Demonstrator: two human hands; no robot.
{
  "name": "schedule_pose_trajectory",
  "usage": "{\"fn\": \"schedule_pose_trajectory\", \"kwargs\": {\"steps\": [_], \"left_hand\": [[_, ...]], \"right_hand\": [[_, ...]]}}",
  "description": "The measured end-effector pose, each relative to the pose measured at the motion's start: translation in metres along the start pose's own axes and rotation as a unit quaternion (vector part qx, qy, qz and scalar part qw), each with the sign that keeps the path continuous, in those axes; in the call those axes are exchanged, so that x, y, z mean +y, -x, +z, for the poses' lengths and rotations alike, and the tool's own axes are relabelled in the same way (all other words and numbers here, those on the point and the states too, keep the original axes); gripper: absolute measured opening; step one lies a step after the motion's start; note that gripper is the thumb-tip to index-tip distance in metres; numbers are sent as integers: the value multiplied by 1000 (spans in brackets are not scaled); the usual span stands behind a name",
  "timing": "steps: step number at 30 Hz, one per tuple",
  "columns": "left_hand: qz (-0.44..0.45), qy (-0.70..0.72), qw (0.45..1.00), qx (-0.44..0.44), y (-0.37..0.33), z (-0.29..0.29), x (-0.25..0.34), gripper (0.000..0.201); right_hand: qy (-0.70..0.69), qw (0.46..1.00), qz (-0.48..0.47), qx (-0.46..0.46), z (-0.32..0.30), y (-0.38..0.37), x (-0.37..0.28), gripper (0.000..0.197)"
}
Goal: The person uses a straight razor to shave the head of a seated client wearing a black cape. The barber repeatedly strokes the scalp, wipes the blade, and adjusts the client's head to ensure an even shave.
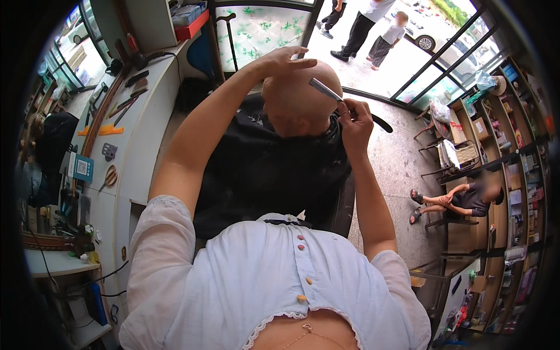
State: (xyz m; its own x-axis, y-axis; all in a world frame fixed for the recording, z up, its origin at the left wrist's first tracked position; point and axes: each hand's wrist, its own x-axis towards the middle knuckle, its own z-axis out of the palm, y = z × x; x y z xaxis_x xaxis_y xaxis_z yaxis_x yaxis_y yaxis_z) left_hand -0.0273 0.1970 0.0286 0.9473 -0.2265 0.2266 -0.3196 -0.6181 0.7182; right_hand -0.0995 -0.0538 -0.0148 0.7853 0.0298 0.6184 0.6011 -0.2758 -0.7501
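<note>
A straight razor (326, 90) with a silver blade and a dark curved handle is pinched in the fingers of my right hand (357, 122). Its blade lies over the right side of a seated person's shaved head (294, 96); I cannot tell whether the edge touches skin. On the far left part of that head rests my left hand (286, 62), fingers stretched out, palm down. A black cape (274, 175) covers the seated person's body in front of me.
Along the left, a white counter (131, 143) holds scissors (109, 176), an orange comb (105, 130) and several tools. A walking cane (230, 44) stands by the glass panel. At right sit chairs (458, 156), shelves (516, 192) and a seated person (475, 198). People (364, 32) stand beyond the doorway.
</note>
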Motion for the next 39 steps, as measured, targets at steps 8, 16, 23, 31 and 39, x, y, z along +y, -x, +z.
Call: {"fn": "schedule_pose_trajectory", "kwargs": {"steps": [8,16,23,31,39], "left_hand": [[9,-51,998,-38,1,-8,-4,86],[-5,-147,989,-21,3,-8,14,86],[-12,-160,987,-3,2,-5,11,92],[-20,-168,985,15,-4,1,8,91],[-11,-194,981,21,-6,3,12,88]], "right_hand": [[158,985,-67,0,9,-13,-24,13],[248,961,-121,4,16,-9,-18,12],[265,956,-125,-5,18,-7,-24,12],[299,935,-184,-38,23,2,-20,12],[316,925,-209,-35,22,6,-13,13]]}}
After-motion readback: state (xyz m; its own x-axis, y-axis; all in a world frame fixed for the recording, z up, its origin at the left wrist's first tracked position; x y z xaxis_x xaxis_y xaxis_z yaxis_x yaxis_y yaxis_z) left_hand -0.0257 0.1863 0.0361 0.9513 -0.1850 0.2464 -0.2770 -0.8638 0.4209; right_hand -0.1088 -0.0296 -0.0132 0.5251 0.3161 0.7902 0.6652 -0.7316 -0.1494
